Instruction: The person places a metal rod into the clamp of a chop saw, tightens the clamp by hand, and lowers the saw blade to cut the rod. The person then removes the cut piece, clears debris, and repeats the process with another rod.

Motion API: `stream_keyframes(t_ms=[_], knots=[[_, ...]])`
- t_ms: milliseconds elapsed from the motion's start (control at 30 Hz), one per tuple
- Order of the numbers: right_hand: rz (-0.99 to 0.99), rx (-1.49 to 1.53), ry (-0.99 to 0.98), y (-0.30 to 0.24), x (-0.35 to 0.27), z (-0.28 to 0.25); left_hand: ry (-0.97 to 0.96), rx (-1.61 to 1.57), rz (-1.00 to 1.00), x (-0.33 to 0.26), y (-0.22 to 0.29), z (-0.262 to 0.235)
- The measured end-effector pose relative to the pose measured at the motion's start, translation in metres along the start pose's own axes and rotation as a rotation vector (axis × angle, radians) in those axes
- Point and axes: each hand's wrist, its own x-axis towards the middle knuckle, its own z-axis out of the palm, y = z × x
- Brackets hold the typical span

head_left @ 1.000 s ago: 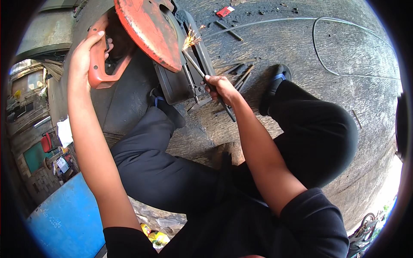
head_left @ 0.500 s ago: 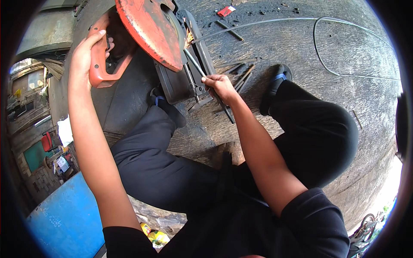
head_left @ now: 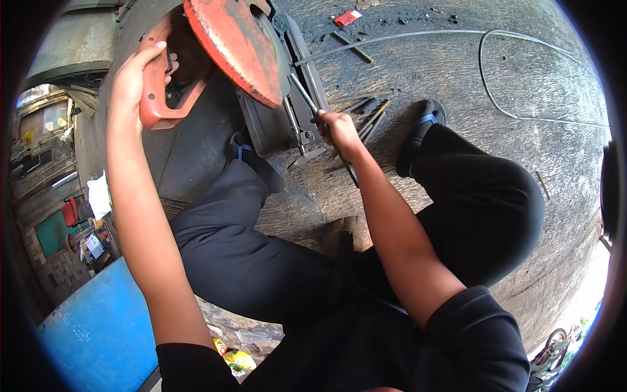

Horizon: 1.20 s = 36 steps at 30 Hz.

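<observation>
My left hand (head_left: pixel 128 81) is wrapped round the red D-shaped handle (head_left: pixel 153 104) of a chop saw, its fingers at the trigger. The saw's worn red blade guard (head_left: pixel 235 55) hides most of the disc. My right hand (head_left: pixel 341 134) is closed on a thin dark metal rod (head_left: pixel 304 93). That rod slants from beside the disc down past my hand toward my lap. Under the guard sits the dark saw base (head_left: pixel 261 127), with a clamp screw (head_left: pixel 294 124) beside the rod.
A long thin rod (head_left: pixel 418 36) runs right from the saw and loops back. Short cut rods (head_left: pixel 373 121) lie near my right sandal (head_left: pixel 424 121). A red packet (head_left: pixel 346 18) rests beyond the saw. A blue panel (head_left: pixel 98 326) stands at lower left.
The sparks at the disc are gone. My right hand has shifted slightly right with the rod, whose end now shows apart from the guard. The saw appears slightly farther right in view.
</observation>
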Motion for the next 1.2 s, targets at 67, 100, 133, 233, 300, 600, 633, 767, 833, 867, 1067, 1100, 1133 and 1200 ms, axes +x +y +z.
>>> stream_keyframes(t_ms=[67, 100, 133, 233, 300, 600, 633, 767, 833, 867, 1067, 1100, 1133, 1200], knots=[[0.046, 0.045, -0.054, -0.004, -0.002, -0.004, 0.020, -0.020, 0.025, -0.004, 0.004, 0.006], [0.130, 0.083, -0.092, -0.006, -0.001, -0.005, 0.022, -0.021, 0.025, -0.005, 0.005, 0.007], [0.213, 0.121, -0.128, -0.007, 0.000, -0.007, 0.030, -0.003, 0.029, -0.005, 0.005, 0.008], [0.225, 0.146, -0.159, -0.006, 0.000, -0.009, 0.036, 0.029, 0.032, -0.004, 0.008, 0.008], [0.224, 0.184, -0.174, -0.005, 0.000, -0.009, 0.033, 0.044, 0.031, -0.005, 0.008, 0.008], [0.180, 0.153, -0.159, -0.006, -0.006, -0.004, 0.025, -0.030, 0.043, -0.005, 0.005, 0.009], [0.142, 0.125, -0.150, -0.006, -0.007, -0.003, 0.026, -0.031, 0.042, -0.005, 0.005, 0.009], [0.089, 0.140, -0.104, -0.001, -0.007, -0.001, 0.042, -0.012, 0.037, -0.006, 0.005, 0.008], [0.063, 0.121, -0.092, 0.000, -0.006, -0.002, 0.033, -0.015, 0.039, -0.004, 0.005, 0.008], [0.038, 0.102, -0.084, 0.001, -0.005, -0.001, 0.027, -0.016, 0.041, -0.004, 0.005, 0.008], [-0.086, -0.088, -0.006, 0.007, -0.002, 0.002, 0.039, -0.011, 0.031, -0.004, 0.005, 0.008], [-0.086, -0.088, -0.005, 0.008, -0.001, 0.003, 0.039, -0.011, 0.031, -0.004, 0.004, 0.008], [-0.143, -0.182, 0.035, 0.010, 0.000, 0.003, 0.039, -0.010, 0.032, -0.004, 0.005, 0.008], [-0.199, -0.277, 0.078, 0.014, 0.003, 0.002, 0.038, -0.009, 0.034, -0.004, 0.005, 0.009]])
